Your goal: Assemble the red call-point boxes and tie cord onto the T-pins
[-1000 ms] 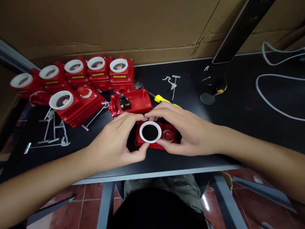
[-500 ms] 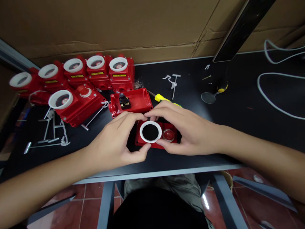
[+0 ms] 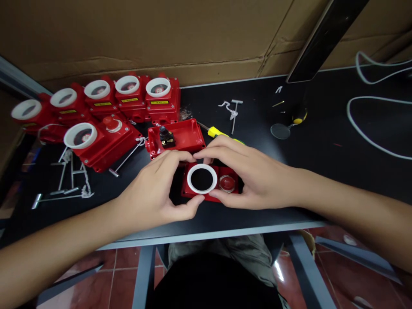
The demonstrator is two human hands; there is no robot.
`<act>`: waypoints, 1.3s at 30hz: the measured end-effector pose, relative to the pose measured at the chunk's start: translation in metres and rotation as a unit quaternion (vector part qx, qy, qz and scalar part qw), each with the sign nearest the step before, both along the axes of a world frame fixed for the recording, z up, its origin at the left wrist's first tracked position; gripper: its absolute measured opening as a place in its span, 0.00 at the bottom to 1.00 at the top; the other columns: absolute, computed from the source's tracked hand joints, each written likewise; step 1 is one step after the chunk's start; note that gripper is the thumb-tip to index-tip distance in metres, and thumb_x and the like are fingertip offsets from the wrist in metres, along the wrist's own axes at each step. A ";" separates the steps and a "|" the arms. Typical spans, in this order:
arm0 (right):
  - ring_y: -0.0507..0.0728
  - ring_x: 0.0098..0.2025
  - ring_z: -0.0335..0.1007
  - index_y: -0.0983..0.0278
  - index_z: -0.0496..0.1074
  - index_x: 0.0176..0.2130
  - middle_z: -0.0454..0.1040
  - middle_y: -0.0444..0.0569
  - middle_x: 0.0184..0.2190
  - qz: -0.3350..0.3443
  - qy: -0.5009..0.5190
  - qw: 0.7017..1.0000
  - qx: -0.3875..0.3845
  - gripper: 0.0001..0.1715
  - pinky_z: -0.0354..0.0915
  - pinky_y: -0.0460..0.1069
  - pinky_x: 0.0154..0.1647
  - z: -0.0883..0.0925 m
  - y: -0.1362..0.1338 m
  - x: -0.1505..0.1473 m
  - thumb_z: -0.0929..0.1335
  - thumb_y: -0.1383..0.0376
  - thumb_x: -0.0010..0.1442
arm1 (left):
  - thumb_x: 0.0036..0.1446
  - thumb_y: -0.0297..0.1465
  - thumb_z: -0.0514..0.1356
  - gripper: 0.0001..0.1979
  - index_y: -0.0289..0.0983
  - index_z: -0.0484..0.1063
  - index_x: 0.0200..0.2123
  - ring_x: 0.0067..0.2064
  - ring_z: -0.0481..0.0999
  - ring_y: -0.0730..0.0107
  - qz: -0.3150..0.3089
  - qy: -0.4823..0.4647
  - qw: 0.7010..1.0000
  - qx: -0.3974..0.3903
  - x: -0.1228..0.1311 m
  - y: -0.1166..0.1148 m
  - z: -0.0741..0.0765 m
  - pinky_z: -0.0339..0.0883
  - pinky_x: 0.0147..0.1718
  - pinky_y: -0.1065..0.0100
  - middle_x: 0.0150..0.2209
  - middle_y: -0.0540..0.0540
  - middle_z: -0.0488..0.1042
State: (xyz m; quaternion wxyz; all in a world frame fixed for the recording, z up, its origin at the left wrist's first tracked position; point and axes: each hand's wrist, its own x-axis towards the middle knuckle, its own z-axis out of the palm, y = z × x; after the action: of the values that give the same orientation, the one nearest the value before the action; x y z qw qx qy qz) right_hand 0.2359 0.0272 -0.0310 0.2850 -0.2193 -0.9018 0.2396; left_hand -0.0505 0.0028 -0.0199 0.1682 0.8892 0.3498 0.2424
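A white ring [image 3: 189,178] sits on a red housing cover [image 3: 186,189], and its round opening looks black. My left hand [image 3: 156,189] curves around the ring's left side, thumb at the near rim and fingers at the far rim. From the other side my right hand [image 3: 254,176] grips the same ring, its thumb across the cover's front. A clear round cap [image 3: 227,183] over a red part lies beside the ring, under my right palm. Just behind the cover stands an open red box [image 3: 188,135] with a black switch [image 3: 166,137] inside.
Several red units with white rings [image 3: 160,88] crowd the back left. Metal T-shaped rods [image 3: 61,195] on white cord lie at the left. A yellow screwdriver [image 3: 216,132] rests behind my right hand. Farther right are a clear disc [image 3: 280,131] and a white cable [image 3: 357,128].
Both hands stay around the white ring, with almost no visible movement. The whole view has shifted slightly.
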 end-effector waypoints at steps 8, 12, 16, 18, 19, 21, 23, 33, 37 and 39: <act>0.62 0.60 0.79 0.61 0.69 0.72 0.79 0.61 0.62 0.015 0.011 1.000 -0.002 0.31 0.81 0.58 0.57 -0.001 0.000 0.000 0.75 0.57 0.76 | 0.69 0.34 0.68 0.20 0.40 0.71 0.60 0.55 0.89 0.50 -0.011 -0.001 1.000 0.002 0.001 0.000 0.001 0.86 0.59 0.52 0.56 0.39 0.86; 0.63 0.59 0.79 0.62 0.70 0.71 0.79 0.61 0.61 0.004 -0.003 1.000 -0.004 0.33 0.81 0.57 0.55 -0.001 0.001 0.000 0.76 0.53 0.77 | 0.68 0.35 0.68 0.21 0.39 0.71 0.61 0.55 0.89 0.51 -0.008 0.005 1.000 0.000 -0.001 0.000 0.000 0.86 0.58 0.53 0.57 0.38 0.85; 0.62 0.61 0.79 0.66 0.70 0.71 0.79 0.62 0.62 0.017 0.001 1.000 0.002 0.33 0.81 0.57 0.59 -0.001 0.001 0.001 0.76 0.54 0.77 | 0.69 0.37 0.71 0.20 0.38 0.72 0.58 0.53 0.89 0.54 -0.007 0.001 1.000 0.003 -0.002 0.002 0.000 0.86 0.56 0.56 0.55 0.39 0.85; 0.62 0.61 0.79 0.68 0.70 0.71 0.79 0.64 0.63 0.024 0.010 1.000 0.007 0.32 0.81 0.58 0.61 -0.002 0.001 0.001 0.74 0.56 0.77 | 0.70 0.36 0.71 0.19 0.39 0.72 0.58 0.54 0.89 0.54 -0.011 -0.001 1.000 0.008 -0.001 0.002 0.001 0.86 0.57 0.56 0.55 0.40 0.86; 0.62 0.61 0.79 0.69 0.70 0.70 0.79 0.64 0.63 0.026 0.013 1.000 0.008 0.31 0.81 0.58 0.61 -0.002 0.001 0.001 0.74 0.57 0.77 | 0.70 0.36 0.70 0.18 0.39 0.72 0.58 0.54 0.89 0.53 -0.013 -0.001 1.000 0.008 0.000 0.002 0.001 0.86 0.58 0.55 0.55 0.40 0.86; 0.62 0.60 0.80 0.69 0.70 0.70 0.79 0.64 0.62 0.021 0.015 1.000 0.007 0.31 0.81 0.57 0.59 -0.002 0.001 0.001 0.74 0.57 0.77 | 0.71 0.35 0.69 0.18 0.38 0.73 0.59 0.55 0.89 0.52 -0.018 0.001 1.000 0.009 0.001 0.002 0.002 0.85 0.60 0.54 0.55 0.39 0.86; 0.62 0.60 0.80 0.68 0.71 0.70 0.79 0.63 0.62 0.012 0.010 1.000 0.002 0.32 0.82 0.57 0.57 -0.002 0.001 0.000 0.75 0.56 0.76 | 0.71 0.35 0.68 0.19 0.38 0.73 0.61 0.57 0.89 0.50 -0.019 0.004 1.000 0.012 0.001 0.002 0.002 0.85 0.61 0.52 0.57 0.37 0.86; 0.61 0.57 0.78 0.68 0.71 0.69 0.79 0.61 0.59 0.000 -0.001 1.000 0.002 0.32 0.81 0.56 0.55 0.001 0.001 0.000 0.75 0.54 0.76 | 0.70 0.35 0.71 0.18 0.40 0.74 0.58 0.53 0.90 0.52 -0.012 -0.008 1.000 -0.007 -0.001 0.002 0.002 0.86 0.58 0.53 0.55 0.41 0.87; 0.62 0.58 0.79 0.66 0.69 0.70 0.79 0.62 0.60 0.008 0.005 1.000 0.002 0.31 0.81 0.57 0.55 0.001 0.001 0.000 0.74 0.61 0.73 | 0.73 0.33 0.68 0.14 0.41 0.75 0.59 0.55 0.91 0.52 -0.017 -0.006 1.000 0.004 0.002 0.003 0.004 0.86 0.59 0.52 0.56 0.40 0.88; 0.63 0.57 0.79 0.65 0.68 0.70 0.79 0.62 0.60 0.004 0.003 1.000 0.000 0.33 0.80 0.58 0.53 0.001 0.001 0.000 0.74 0.62 0.72 | 0.73 0.32 0.67 0.13 0.41 0.76 0.58 0.54 0.91 0.52 -0.016 -0.003 1.000 0.000 0.001 0.003 0.004 0.86 0.59 0.52 0.56 0.40 0.88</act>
State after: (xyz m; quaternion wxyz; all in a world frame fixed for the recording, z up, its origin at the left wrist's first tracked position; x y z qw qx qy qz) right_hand 0.2363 0.0286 -0.0299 0.2866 -0.2155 -0.9017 0.2416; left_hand -0.0490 0.0054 -0.0157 0.1732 0.8938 0.3351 0.2425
